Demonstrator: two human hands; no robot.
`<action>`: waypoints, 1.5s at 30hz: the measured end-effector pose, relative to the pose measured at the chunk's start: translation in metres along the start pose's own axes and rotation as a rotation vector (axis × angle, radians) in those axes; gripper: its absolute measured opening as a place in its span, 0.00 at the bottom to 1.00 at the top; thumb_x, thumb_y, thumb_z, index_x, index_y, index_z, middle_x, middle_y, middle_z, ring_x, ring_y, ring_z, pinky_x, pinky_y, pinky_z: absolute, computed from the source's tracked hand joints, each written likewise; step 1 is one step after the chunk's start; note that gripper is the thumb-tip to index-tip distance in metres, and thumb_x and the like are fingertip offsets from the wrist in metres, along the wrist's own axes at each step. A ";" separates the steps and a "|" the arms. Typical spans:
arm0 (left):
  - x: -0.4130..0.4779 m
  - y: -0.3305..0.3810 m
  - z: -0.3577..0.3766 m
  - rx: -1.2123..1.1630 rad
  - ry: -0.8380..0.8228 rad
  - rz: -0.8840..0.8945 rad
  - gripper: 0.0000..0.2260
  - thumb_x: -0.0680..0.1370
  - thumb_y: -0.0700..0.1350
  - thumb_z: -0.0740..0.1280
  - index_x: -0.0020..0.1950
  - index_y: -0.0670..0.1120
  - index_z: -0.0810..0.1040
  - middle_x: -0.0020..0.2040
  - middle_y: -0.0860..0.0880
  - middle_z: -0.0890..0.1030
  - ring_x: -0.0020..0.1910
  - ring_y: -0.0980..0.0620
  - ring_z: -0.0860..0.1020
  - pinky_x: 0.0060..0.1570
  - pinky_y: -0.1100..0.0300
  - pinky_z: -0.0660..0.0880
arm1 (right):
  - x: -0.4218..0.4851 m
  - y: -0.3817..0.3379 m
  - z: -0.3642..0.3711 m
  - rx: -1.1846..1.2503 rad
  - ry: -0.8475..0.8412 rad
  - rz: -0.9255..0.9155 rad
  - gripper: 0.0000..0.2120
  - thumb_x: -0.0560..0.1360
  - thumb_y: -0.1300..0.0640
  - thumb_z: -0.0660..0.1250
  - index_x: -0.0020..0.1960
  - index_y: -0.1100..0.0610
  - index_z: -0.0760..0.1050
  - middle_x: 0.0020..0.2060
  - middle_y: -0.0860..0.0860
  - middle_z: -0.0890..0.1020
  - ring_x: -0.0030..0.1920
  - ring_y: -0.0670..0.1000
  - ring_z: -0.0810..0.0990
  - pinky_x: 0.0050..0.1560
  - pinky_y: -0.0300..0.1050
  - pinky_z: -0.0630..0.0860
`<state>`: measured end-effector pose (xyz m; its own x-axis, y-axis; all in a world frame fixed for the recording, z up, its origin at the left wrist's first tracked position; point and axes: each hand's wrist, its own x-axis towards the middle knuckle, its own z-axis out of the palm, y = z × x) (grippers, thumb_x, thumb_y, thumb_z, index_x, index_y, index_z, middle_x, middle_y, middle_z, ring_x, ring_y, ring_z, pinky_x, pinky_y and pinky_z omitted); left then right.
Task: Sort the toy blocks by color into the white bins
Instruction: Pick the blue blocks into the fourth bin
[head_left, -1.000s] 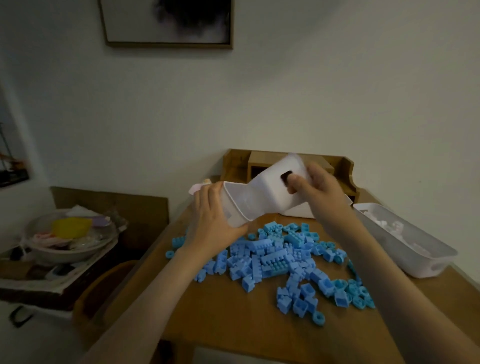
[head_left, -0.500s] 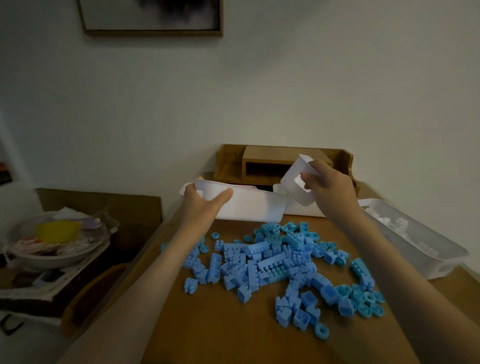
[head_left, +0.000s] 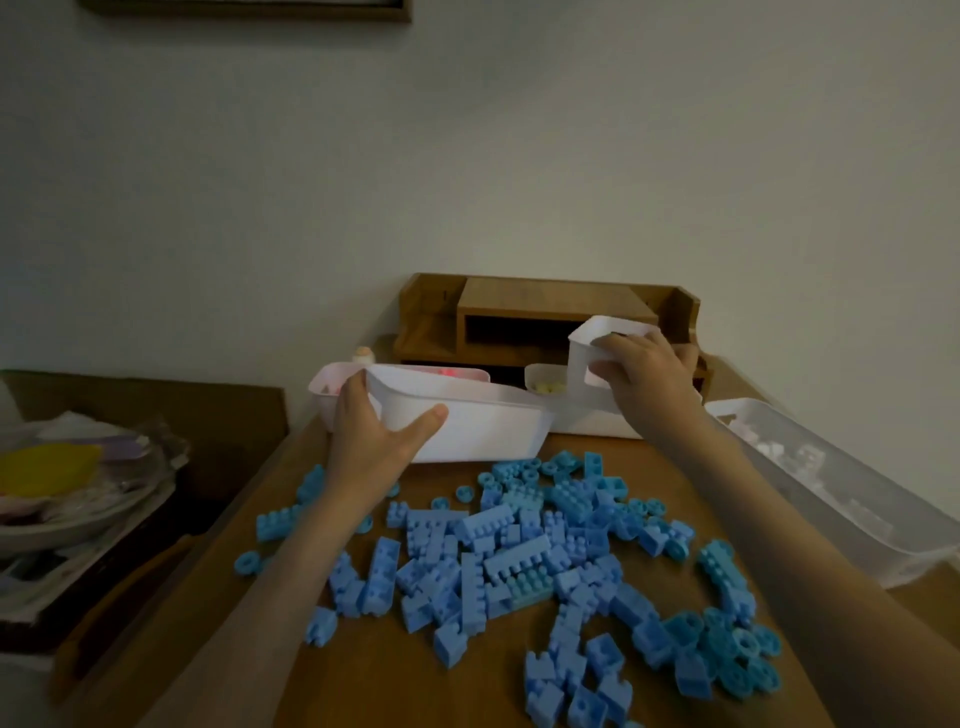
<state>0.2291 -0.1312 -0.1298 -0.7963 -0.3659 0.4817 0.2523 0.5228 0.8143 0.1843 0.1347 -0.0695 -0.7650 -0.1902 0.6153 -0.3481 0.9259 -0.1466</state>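
An empty white bin is held just behind a spread pile of blue toy blocks on the wooden table. My left hand grips the bin's left end, thumb on the front wall and fingers over the rim. My right hand grips the bin's right end, which sits higher than the left. Behind it stand a bin with pink blocks and a bin with yellowish blocks. A bin with white blocks lies along the right edge.
A wooden desk organizer stands against the wall at the back of the table. To the left, lower down, a bowl of clutter with a yellow item sits on stacked papers. Blue blocks reach close to the table's near edge.
The bin went from tipped open-side-down above the pile to upright and lower, behind the blocks. Both hands kept their hold and moved toward the wall. The view tilted down.
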 end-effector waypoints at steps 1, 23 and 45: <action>0.000 0.000 -0.001 -0.004 0.004 -0.005 0.37 0.67 0.56 0.76 0.69 0.45 0.63 0.63 0.48 0.70 0.62 0.50 0.69 0.58 0.53 0.71 | 0.001 -0.005 0.001 -0.010 0.020 -0.011 0.13 0.80 0.54 0.58 0.62 0.54 0.74 0.55 0.53 0.80 0.57 0.56 0.71 0.51 0.49 0.55; -0.002 -0.016 -0.020 -0.254 -0.044 -0.108 0.30 0.70 0.49 0.74 0.68 0.49 0.64 0.59 0.49 0.74 0.57 0.51 0.75 0.51 0.57 0.75 | 0.003 -0.046 0.031 0.413 -0.103 -0.151 0.17 0.79 0.54 0.61 0.67 0.55 0.69 0.60 0.48 0.74 0.57 0.48 0.69 0.55 0.32 0.67; -0.003 -0.032 -0.019 0.068 -0.137 0.046 0.30 0.69 0.52 0.75 0.59 0.57 0.56 0.65 0.46 0.65 0.64 0.50 0.67 0.55 0.58 0.71 | -0.018 -0.030 0.113 0.207 -0.496 0.266 0.39 0.74 0.54 0.66 0.76 0.60 0.48 0.69 0.61 0.61 0.67 0.62 0.64 0.64 0.54 0.66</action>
<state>0.2335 -0.1614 -0.1508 -0.8532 -0.2344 0.4658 0.2565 0.5891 0.7662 0.1470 0.0731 -0.1637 -0.9847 -0.1364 0.1088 -0.1701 0.8891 -0.4249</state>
